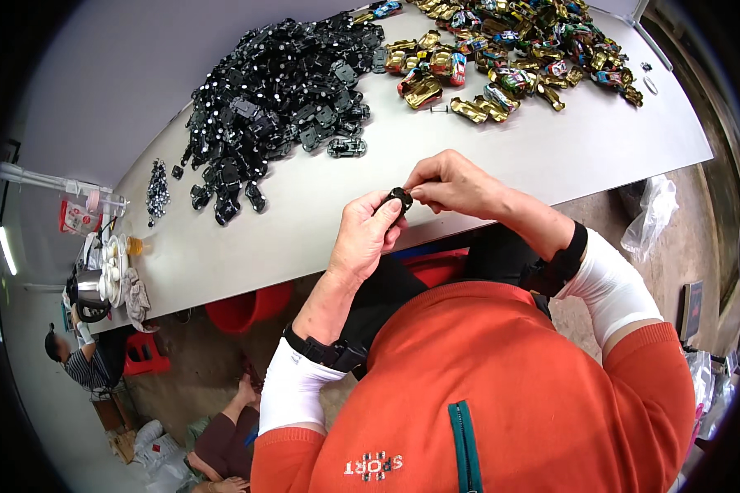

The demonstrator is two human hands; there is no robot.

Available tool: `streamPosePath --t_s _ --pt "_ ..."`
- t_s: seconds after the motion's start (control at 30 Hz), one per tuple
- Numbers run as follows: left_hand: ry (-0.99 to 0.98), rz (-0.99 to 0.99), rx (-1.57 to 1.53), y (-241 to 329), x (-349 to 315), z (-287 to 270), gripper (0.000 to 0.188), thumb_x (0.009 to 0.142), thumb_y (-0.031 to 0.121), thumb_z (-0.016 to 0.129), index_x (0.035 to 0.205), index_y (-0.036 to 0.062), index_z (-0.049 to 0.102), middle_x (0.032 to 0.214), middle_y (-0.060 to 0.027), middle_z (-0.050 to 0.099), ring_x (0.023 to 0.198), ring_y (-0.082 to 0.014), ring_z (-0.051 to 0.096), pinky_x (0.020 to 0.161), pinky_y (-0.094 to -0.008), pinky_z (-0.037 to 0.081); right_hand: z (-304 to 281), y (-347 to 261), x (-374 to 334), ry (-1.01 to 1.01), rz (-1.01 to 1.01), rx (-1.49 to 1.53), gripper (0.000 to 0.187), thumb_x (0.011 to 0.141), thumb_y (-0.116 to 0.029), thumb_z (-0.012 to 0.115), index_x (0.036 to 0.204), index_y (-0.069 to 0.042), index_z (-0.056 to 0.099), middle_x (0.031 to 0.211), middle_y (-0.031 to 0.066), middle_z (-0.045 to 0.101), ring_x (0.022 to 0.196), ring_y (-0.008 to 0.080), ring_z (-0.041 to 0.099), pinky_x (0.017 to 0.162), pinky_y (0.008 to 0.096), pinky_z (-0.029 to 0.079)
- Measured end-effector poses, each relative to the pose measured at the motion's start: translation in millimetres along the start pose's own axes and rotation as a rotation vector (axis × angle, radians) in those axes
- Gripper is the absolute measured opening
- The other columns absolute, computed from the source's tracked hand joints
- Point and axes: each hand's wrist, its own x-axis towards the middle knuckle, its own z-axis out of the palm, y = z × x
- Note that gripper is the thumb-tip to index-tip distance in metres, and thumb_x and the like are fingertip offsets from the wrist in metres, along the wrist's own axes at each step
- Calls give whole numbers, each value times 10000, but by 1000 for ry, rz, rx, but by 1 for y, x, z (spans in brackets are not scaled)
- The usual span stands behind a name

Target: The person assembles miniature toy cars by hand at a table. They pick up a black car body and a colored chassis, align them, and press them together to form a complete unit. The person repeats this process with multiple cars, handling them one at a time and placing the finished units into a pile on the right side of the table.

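My left hand [365, 232] is closed around a small black toy car chassis [399, 195], held above the near edge of the table. Fingers of my right hand [456, 184] pinch together right beside the chassis; whatever is between them is too small to make out. Beyond my hands lies a large heap of black toy car chassis [284, 90], with a single loose chassis [347, 147] in front of it. Farther right spreads a heap of shiny gold and coloured toy car bodies [510, 62]. Between the heaps rests a small wheel axle [438, 108].
A small pile of shiny metal parts [157, 193] lies on the white table [247, 255] at left. A kettle [89, 297], cups and a cloth [136, 297] stand at its left end. Red basins [251, 308] sit underneath. A person [90, 361] sits at far left; another person's legs [226, 431] show lower left.
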Motion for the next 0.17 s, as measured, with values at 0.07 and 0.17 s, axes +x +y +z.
streamPosePath --t_s 0.07,0.17 --pt "-33 -19 -45 1 -9 0 161 934 157 533 989 19 595 686 -9 554 492 -27 408 407 -162 291 -8 -3 -11 66 29 181 151 872 -77 531 918 16 641 657 -5 557 548 57 520 478 197 416" --pt "-138 -133 -46 9 -20 9 150 936 157 523 987 36 595 659 -5 543 481 -27 407 407 -161 294 -31 -1 -20 264 12 240 111 915 -75 472 948 1 547 713 26 572 541 75 556 473 203 435"
